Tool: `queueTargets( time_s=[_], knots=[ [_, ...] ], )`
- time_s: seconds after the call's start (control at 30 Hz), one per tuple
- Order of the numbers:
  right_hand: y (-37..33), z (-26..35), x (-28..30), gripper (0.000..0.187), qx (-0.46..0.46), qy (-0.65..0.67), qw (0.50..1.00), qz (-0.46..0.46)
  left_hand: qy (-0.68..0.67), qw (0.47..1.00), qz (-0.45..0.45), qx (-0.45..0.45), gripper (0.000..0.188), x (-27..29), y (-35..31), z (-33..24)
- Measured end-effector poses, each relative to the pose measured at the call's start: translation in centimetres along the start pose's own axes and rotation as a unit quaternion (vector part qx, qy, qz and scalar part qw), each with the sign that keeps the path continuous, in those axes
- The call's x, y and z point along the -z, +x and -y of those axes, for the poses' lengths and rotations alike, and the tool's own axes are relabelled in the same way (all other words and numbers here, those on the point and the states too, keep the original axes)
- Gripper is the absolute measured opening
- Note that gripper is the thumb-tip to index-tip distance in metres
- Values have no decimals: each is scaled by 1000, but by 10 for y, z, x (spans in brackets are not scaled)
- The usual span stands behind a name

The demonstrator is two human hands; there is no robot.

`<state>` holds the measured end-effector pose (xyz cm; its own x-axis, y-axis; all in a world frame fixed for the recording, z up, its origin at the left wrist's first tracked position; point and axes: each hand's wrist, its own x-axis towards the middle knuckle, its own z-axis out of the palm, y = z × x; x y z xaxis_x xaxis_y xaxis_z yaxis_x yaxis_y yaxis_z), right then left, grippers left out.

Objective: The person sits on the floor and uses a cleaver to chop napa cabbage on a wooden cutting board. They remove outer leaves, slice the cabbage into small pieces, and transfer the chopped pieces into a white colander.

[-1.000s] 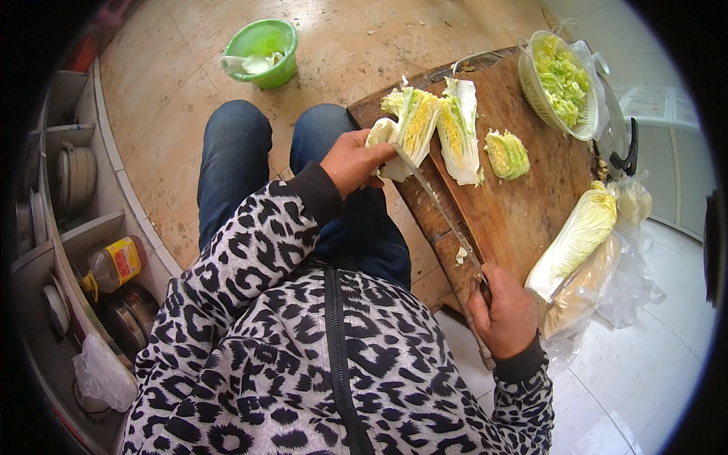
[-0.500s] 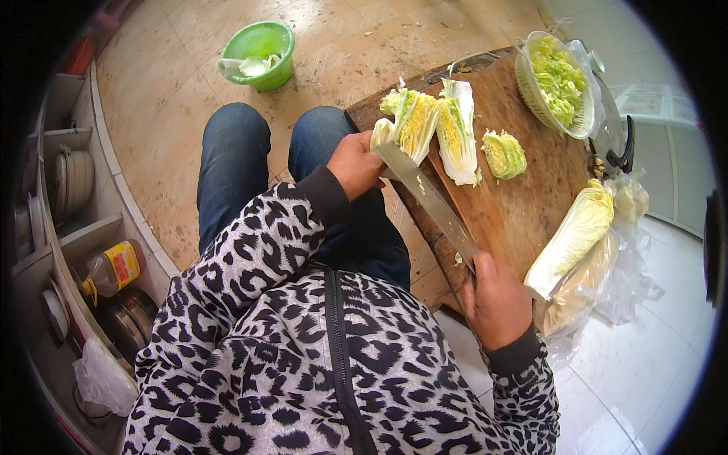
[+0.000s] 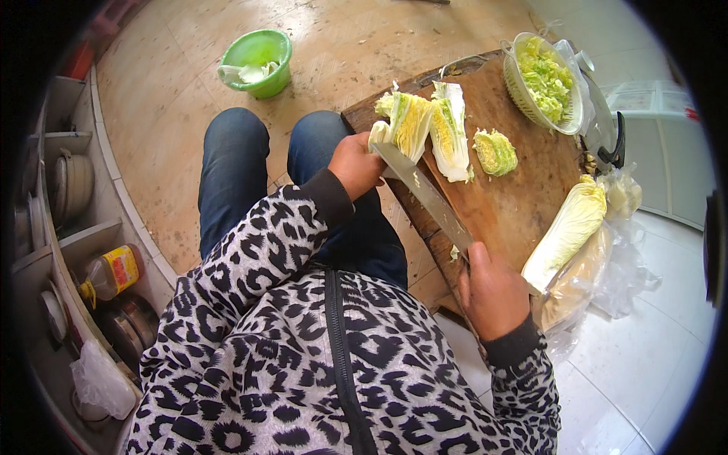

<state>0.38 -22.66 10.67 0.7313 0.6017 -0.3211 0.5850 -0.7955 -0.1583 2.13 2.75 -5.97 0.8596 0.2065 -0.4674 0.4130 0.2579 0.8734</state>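
My right hand (image 3: pixel 494 294) is closed around the handle of a long, wide-bladed kitchen knife (image 3: pixel 425 192). Its blade slants away to the left, with the far end at the white base of a cut napa cabbage piece (image 3: pixel 408 127). My left hand (image 3: pixel 355 167) grips that base at the board's left edge; some fingertips are hidden behind the blade. Right beside this piece lies a cabbage wedge (image 3: pixel 450 136) with a yellow core. A short cabbage chunk (image 3: pixel 495 153) sits farther right. All rest on a worn wooden chopping board (image 3: pixel 542 171).
A whole napa cabbage (image 3: pixel 565 235) lies at the board's right edge by clear plastic bags (image 3: pixel 623 277). A strainer basket (image 3: pixel 516 87) of shredded leaves stands at the back right. On the floor is a green basin (image 3: pixel 277 80) with scraps. Shelves hold an oil bottle (image 3: pixel 114 271) at left.
The view has shifted slightly, so the board and its contents appear a little farther left. Both hands keep their grips, and the knife stays at the cabbage base.
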Motion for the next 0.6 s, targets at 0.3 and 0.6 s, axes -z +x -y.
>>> queueTargets(
  time_s=[0.3, 0.6],
  knots=[
    [0, -22, -13, 20, -53, 238, 970, 1, -19, 999, -15, 29, 30, 0, -2, -8],
    [-5, -10, -19, 17, -10, 187, 980, -66, 47, 998, -37, 0, 25, -4, -6, -12]
  ],
)
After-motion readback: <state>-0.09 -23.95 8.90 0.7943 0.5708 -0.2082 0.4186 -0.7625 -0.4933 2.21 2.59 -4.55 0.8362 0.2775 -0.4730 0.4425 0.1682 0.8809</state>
